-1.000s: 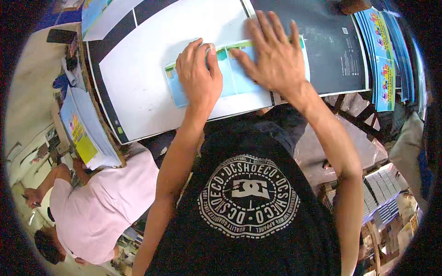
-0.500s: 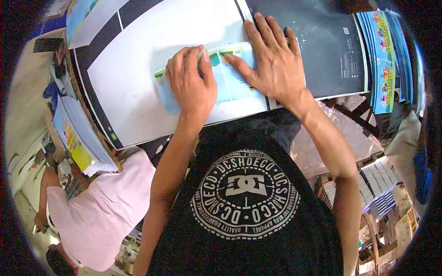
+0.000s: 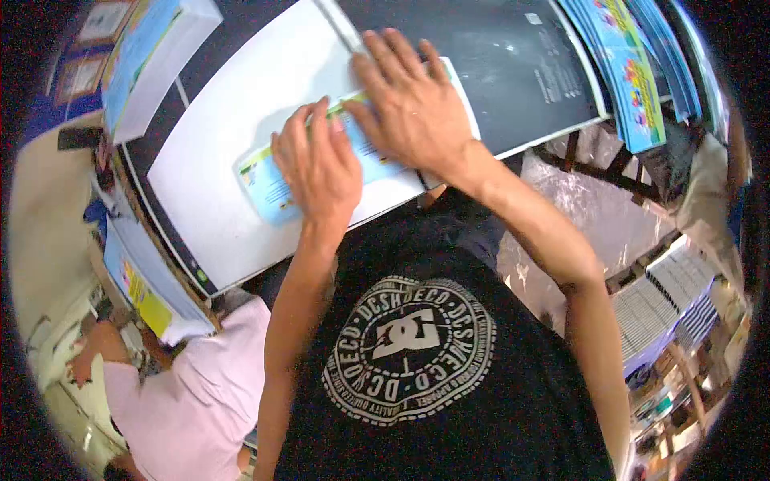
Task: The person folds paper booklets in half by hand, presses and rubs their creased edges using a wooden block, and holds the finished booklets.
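Note:
A light blue printed paper strip [image 3: 269, 188] with a green-and-yellow upper edge and small dark text lies on a white sheet on the worktop. My left hand [image 3: 321, 164] rests on its middle, the fingers loosely bent and lying on the paper. Close beside it, my right hand [image 3: 417, 112] presses flat over the right part, fingers stretched out and thumb toward my left hand. Much of the strip is hidden under both hands. Neither hand has its fingers wrapped round anything.
Blue printed booklets [image 3: 634, 88] are stacked at the worktop's right end. A thick paper stack [image 3: 156, 64] stands at the upper left, another pile [image 3: 148, 280] below it. A person in a pink shirt [image 3: 192, 385] is at lower left. Striped bundles [image 3: 662, 301] lie lower right.
The view has turned, shifting the worktop left. My right hand has come closer to my left hand. The strip now shows lines of text and a small picture at its left end.

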`<state>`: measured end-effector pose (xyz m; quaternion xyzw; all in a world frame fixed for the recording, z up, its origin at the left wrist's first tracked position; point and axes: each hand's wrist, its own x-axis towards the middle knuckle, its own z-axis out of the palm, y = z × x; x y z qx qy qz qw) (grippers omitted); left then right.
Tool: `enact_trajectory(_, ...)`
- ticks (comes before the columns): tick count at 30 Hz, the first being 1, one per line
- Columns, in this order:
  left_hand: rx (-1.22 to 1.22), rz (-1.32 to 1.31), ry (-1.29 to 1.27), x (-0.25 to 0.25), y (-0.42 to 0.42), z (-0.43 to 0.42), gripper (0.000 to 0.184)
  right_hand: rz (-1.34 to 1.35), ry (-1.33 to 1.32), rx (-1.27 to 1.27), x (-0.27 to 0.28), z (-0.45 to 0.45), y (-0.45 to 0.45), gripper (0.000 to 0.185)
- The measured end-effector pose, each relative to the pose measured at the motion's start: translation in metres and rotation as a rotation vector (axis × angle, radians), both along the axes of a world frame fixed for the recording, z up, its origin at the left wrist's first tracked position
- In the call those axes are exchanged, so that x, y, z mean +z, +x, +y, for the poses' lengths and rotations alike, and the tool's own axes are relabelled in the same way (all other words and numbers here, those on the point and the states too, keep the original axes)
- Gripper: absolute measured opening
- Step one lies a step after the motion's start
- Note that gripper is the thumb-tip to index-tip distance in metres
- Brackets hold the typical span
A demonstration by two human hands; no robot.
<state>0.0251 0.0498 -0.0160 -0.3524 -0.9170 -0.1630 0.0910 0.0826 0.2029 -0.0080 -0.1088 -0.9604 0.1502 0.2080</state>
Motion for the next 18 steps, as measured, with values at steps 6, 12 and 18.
enact_trajectory(6,-0.142,-0.175,-0.177,0.01,0.012,-0.004,0.034,0.613,-1.021,0.38,0.055,-0.029,0.01,0.063)
enact_trajectory(12,-0.095,0.006,0.1,0.005,0.013,0.019,0.035,0.868,-1.734,1.331,0.129,-0.062,0.035,0.053)
enact_trajectory(18,-0.087,-0.008,0.104,0.007,0.022,0.025,0.037,0.459,-1.988,2.006,0.132,-0.048,0.041,0.043)
